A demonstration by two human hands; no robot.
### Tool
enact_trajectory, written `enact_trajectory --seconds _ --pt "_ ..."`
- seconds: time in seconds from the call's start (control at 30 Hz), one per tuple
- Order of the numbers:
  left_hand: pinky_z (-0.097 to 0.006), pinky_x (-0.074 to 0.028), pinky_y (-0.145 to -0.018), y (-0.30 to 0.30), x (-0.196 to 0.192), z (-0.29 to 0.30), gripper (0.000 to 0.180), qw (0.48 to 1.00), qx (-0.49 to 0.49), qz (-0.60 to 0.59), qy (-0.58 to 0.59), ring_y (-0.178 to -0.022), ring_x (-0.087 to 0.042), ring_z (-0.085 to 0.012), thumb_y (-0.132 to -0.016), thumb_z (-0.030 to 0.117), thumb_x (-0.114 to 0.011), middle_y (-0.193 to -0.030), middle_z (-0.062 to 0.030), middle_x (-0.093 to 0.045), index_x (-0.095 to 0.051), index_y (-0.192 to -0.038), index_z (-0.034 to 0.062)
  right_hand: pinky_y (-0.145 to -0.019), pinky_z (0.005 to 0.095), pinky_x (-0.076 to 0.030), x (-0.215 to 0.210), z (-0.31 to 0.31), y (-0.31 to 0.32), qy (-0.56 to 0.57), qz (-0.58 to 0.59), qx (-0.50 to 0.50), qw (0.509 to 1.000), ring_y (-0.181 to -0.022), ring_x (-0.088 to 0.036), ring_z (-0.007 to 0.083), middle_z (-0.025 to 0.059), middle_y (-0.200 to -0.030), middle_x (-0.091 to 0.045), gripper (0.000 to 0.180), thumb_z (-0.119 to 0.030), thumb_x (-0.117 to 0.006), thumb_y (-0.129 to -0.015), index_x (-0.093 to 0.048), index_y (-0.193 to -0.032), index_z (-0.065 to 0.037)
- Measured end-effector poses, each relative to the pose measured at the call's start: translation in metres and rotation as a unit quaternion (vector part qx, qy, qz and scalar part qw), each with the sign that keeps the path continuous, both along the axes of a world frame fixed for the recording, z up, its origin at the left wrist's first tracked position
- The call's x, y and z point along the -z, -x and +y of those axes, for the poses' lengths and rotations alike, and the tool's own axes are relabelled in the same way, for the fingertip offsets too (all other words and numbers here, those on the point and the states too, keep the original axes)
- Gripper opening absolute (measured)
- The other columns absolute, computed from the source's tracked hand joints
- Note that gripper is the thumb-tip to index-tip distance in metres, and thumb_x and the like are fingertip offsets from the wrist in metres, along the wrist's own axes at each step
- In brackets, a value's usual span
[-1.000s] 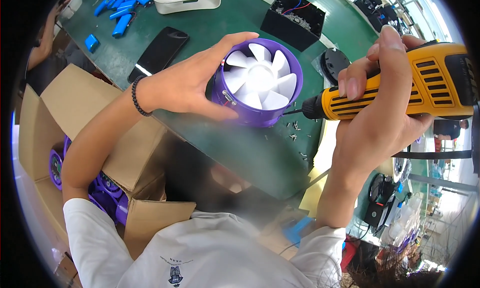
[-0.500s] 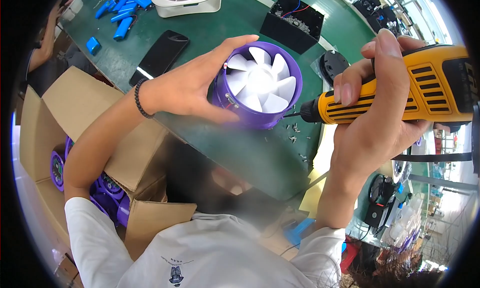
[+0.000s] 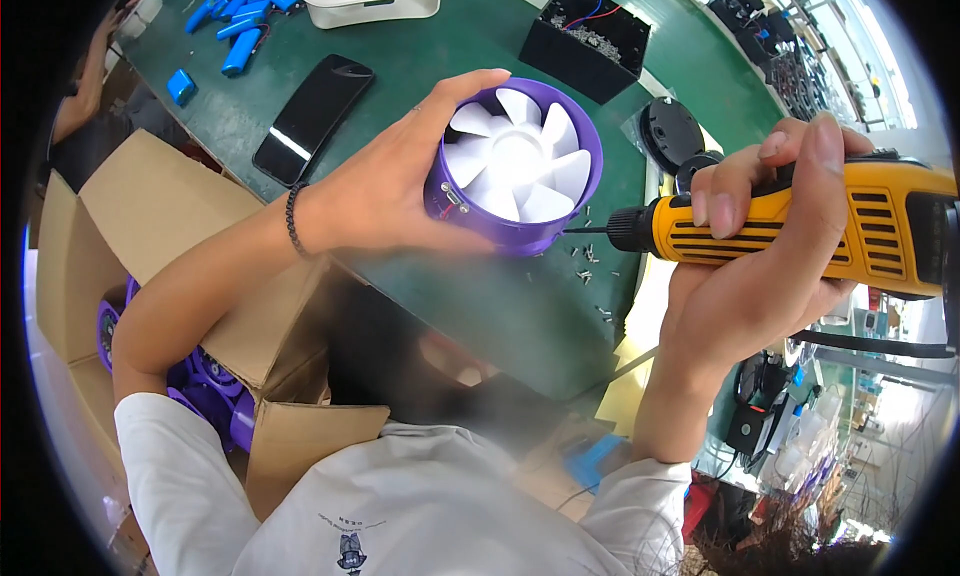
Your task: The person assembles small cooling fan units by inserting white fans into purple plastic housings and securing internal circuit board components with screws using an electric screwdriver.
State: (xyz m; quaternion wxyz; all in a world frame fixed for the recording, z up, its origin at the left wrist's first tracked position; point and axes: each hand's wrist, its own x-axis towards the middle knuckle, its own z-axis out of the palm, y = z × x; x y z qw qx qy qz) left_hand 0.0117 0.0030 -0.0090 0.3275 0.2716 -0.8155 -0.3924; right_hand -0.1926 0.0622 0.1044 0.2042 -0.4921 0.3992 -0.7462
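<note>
Centre of frame: purple fan [image 3: 520, 166], white blades facing up. My left hand [image 3: 385, 181] holds it from the left, fingers and thumb spread wide around the housing. Right of frame: my right hand [image 3: 755, 291], fingers wrapped around 1 yellow-and-black power driver [image 3: 700, 241]. Its thin bit [image 3: 588, 230] points left to the fan's lower right edge; cannot tell whether seated. Small screws [image 3: 588, 253] lie near the bit. Upper left: 1 black phone [image 3: 314, 116].
</note>
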Motion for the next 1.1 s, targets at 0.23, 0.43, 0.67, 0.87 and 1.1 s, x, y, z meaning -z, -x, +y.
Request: enact_trajectory --seconds 0.23,0.43,0.67,0.87,1.1 --pt "-0.038 -0.039 -0.110 -0.001 0.002 -0.002 0.119 1.000 0.001 -0.012 0.017 -0.129 -0.050 -0.0291 -0.063 0.027 -0.093 -0.144 -0.0165 -0.042 -0.021 -0.155 0.0071 -0.043 0.0243 -0.040 -0.001 0.001 -0.005 -0.002 0.037 0.015 0.999 -0.044 -0.048 0.0099 0.0082 -0.081 -0.060 0.026 -0.010 -0.068 -0.089 -0.050 -0.107 -0.002" --pt "-0.038 -0.039 -0.110 -0.001 0.001 -0.001 0.119 1.000 0.004 -0.014 0.012 -0.130 -0.050 -0.0290 -0.063 0.025 -0.093 -0.143 -0.0162 -0.042 -0.021 -0.155 0.0078 -0.042 0.0238 -0.040 0.005 -0.001 -0.006 0.029 0.024 -0.015 0.999 -0.043 -0.049 0.0102 0.0103 -0.084 -0.061 0.030 -0.009 -0.067 -0.089 -0.048 -0.111 -0.001" --pt "-0.039 -0.038 -0.111 -0.001 -0.002 -0.003 0.119 1.000 0.010 -0.025 0.016 -0.130 -0.049 -0.0292 -0.063 0.026 -0.093 -0.144 -0.0160 -0.041 -0.020 -0.155 0.0076 -0.042 0.0248 -0.041 0.002 0.003 -0.004 0.004 0.051 -0.021 0.998 -0.042 -0.048 0.0097 0.0114 -0.086 -0.060 0.026 -0.011 -0.060 -0.093 -0.047 -0.112 0.000" --pt "-0.039 -0.038 -0.111 -0.001 0.000 -0.002 0.120 1.000 0.011 -0.009 0.006 -0.130 -0.049 -0.0285 -0.063 0.028 -0.093 -0.144 -0.0155 -0.040 -0.020 -0.156 0.0077 -0.041 0.0261 -0.043 0.011 -0.006 0.024 0.061 0.226 -0.107 0.966 -0.042 -0.048 0.0094 0.0120 -0.090 -0.058 0.026 -0.013 -0.053 -0.096 -0.047 -0.120 -0.003" --pt "-0.038 -0.038 -0.111 -0.002 0.000 -0.002 0.119 1.000 0.017 -0.003 0.004 -0.130 -0.049 -0.0277 -0.064 0.028 -0.093 -0.144 -0.0154 -0.041 -0.020 -0.156 0.0064 -0.042 0.0254 -0.041 0.006 -0.004 0.013 0.009 0.043 -0.091 0.995 -0.043 -0.047 0.0102 0.0103 -0.081 -0.057 0.030 -0.012 -0.060 -0.093 -0.046 -0.117 0.000"
